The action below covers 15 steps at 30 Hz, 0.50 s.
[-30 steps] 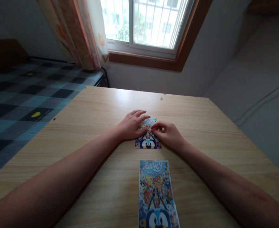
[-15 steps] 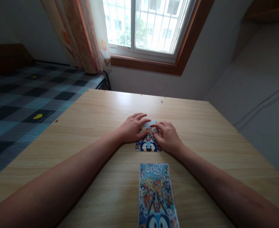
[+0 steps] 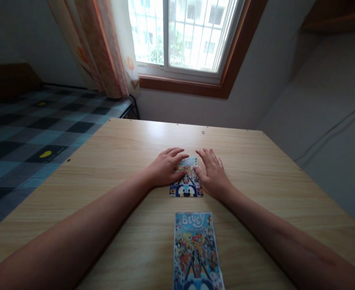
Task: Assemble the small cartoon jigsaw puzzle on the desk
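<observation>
A small rectangular cartoon picture [image 3: 187, 190] lies flat on the wooden table, with a blue dog's face along its near edge. My left hand [image 3: 167, 166] rests over its left side, fingers stretched and thumb apart, covering part of it. At its right edge is my right hand [image 3: 213, 172], fingers spread, the thumb tip by the border. Neither hand grips anything. Closer to me lies a larger sheet or box marked "BLUEY" [image 3: 197, 251] with a similar crowd of cartoon dogs; the frame's bottom cuts it off.
The light wooden table [image 3: 129, 145] has small dark holes near its edges. A bed with a checked cover [image 3: 53, 117] adjoins it on the left. Beyond stand a curtain [image 3: 102, 52] and a barred window [image 3: 192, 36]. A cable [image 3: 331, 131] runs along the right wall.
My right hand's fingers have lifted off the picture and spread outward, away from my left hand, so more of the picture shows. The view has shifted slightly.
</observation>
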Each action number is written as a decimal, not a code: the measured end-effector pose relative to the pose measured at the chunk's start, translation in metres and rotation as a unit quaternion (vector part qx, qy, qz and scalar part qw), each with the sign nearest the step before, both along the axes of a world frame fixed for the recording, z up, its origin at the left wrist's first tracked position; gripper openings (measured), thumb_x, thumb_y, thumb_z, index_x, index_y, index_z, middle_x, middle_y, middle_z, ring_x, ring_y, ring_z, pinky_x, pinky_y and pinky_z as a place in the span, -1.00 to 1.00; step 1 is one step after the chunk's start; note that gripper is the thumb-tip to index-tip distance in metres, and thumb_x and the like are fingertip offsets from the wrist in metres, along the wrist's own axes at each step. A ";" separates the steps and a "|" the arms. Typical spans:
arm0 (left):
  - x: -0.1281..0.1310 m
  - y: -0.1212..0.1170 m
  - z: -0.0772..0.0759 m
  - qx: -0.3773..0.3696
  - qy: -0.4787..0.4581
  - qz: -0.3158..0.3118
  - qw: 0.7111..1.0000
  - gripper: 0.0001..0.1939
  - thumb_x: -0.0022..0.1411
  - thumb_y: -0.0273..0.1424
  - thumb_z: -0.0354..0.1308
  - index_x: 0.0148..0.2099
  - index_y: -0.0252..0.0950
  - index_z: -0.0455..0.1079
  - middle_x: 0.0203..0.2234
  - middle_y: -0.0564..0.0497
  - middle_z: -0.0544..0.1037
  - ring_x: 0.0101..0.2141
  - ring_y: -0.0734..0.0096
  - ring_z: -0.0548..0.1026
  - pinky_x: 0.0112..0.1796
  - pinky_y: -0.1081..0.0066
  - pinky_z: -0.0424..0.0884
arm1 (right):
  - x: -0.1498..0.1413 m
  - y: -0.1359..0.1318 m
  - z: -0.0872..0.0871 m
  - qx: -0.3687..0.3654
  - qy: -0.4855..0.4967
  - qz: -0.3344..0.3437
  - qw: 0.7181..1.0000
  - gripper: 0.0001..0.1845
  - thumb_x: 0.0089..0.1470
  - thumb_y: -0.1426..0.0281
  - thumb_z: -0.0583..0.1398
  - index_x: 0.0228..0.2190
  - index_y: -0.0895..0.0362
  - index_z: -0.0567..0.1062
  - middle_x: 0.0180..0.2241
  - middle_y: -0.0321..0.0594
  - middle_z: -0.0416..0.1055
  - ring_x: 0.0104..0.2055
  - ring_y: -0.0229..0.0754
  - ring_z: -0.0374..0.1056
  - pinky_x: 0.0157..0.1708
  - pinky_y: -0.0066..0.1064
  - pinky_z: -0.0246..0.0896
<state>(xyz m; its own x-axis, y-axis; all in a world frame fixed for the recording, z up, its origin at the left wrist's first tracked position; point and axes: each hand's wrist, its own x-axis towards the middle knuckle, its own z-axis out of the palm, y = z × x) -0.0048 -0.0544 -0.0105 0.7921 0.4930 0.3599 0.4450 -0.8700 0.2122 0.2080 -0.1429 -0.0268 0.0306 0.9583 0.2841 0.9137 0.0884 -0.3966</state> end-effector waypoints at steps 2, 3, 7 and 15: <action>0.000 -0.002 0.002 0.020 -0.017 -0.016 1.000 -0.56 0.30 -0.30 0.20 0.21 -0.18 0.39 0.25 -0.18 0.39 0.25 0.02 0.31 0.22 -0.08 0.29 | 0.013 0.005 0.000 0.021 0.009 -0.034 0.999 -0.39 0.31 0.22 0.02 0.34 -0.02 0.17 0.43 -0.11 0.01 0.49 0.10 -0.21 0.37 0.25 -0.21; -0.001 -0.003 0.003 0.033 -0.031 -0.026 0.999 -0.63 0.33 -0.35 0.17 0.17 -0.15 0.43 0.23 -0.14 0.42 0.24 0.06 0.33 0.21 -0.07 0.31 | 0.020 0.007 -0.001 0.020 0.006 -0.054 0.998 -0.39 0.31 0.22 0.01 0.35 -0.01 0.17 0.43 -0.10 0.03 0.49 0.11 -0.20 0.37 0.25 -0.22; 0.001 -0.011 0.008 0.061 -0.051 -0.072 0.994 -0.65 0.23 -0.56 0.16 -0.04 -0.06 0.57 0.18 0.00 0.47 0.21 0.15 0.35 0.19 -0.03 0.34 | 0.042 0.017 -0.002 -0.061 -0.044 -0.113 0.991 -0.34 0.33 0.19 -0.02 0.39 0.03 0.11 0.42 -0.05 0.04 0.48 0.14 -0.17 0.36 0.26 -0.23; 0.003 -0.011 0.008 0.040 -0.026 -0.087 0.995 -0.57 0.09 -0.64 0.19 -0.14 -0.01 0.64 0.18 0.03 0.48 0.19 0.12 0.36 0.16 -0.05 0.39 | 0.039 0.022 0.001 -0.168 -0.110 -0.107 0.974 -0.36 0.38 0.11 -0.15 0.40 -0.02 0.10 0.47 -0.08 -0.14 0.50 0.08 -0.24 0.39 0.24 -0.36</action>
